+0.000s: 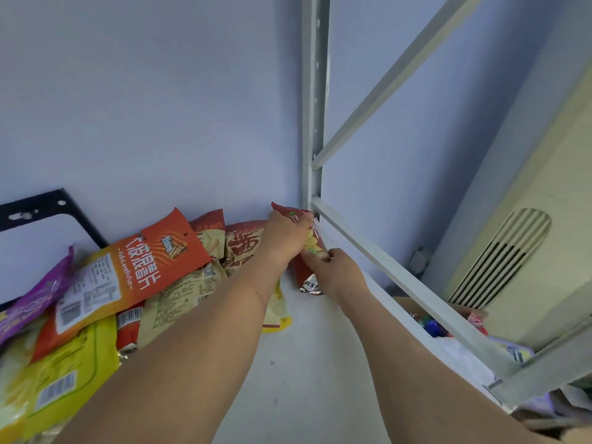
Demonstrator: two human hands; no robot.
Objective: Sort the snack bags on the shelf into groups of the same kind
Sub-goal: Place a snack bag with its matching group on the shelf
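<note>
Soft, even, bluish light, faint shadows, mild blur, and wide-angle bending at edges.

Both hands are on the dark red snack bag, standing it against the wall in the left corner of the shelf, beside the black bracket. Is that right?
Not quite. The head view shows the left hand and right hand on the dark red snack bag, standing it against the wall, but in the right corner of the shelf, beside the grey upright post. The black bracket is far left.
</note>
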